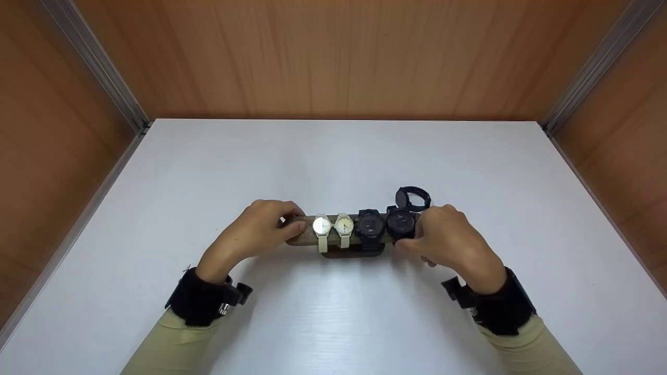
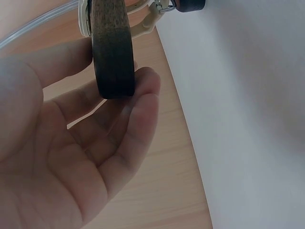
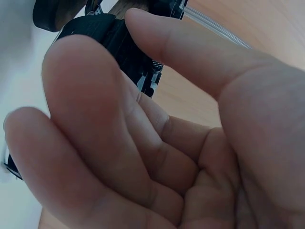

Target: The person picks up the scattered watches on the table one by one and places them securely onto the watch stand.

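Note:
A wooden watch bar (image 1: pixel 303 237) lies across the white table (image 1: pixel 333 156) on a dark base (image 1: pixel 350 253). It carries a silver-faced watch (image 1: pixel 322 226), a cream-faced watch (image 1: pixel 344 225) and two black watches (image 1: pixel 370 224) (image 1: pixel 400 223). My left hand (image 1: pixel 284 224) grips the bar's left end; in the left wrist view the bar end (image 2: pixel 113 52) sits between thumb and fingers (image 2: pixel 138 102). My right hand (image 1: pixel 424 234) holds the rightmost black watch (image 3: pixel 119 43) between thumb and fingers (image 3: pixel 81 90). Another black watch (image 1: pixel 412 198) lies loose just behind the bar's right end.
Wooden walls (image 1: pixel 344 57) close in the table at the back and both sides, with metal strips (image 1: pixel 99 62) in the corners. Both wrists wear black straps (image 1: pixel 200 299) over beige sleeves.

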